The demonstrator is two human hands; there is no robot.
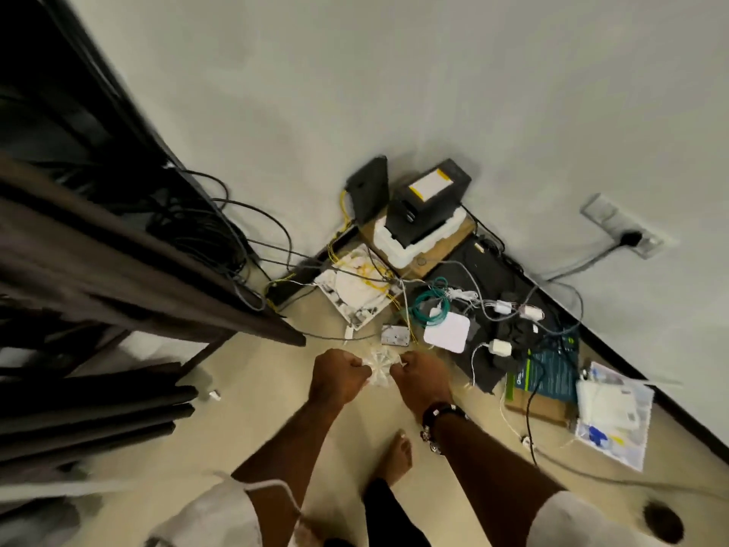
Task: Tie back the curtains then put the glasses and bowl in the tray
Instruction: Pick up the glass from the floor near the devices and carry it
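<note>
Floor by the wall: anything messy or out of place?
Yes. Tangled cables, adapters and boxes sprawl across the floor at the wall. Both hands pinch a white crumpled tie above it.

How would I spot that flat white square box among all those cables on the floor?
Start at the wall corner where the black devices stand, then follow the cable tangle toward the person. The white square box lies beside the green coiled cable, plain, smooth and round-cornered, unlike the small plugs nearby.

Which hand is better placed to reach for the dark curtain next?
Left. The left hand is nearer the dark curtain; the right hand is farther. Both grip the white tie.
</note>
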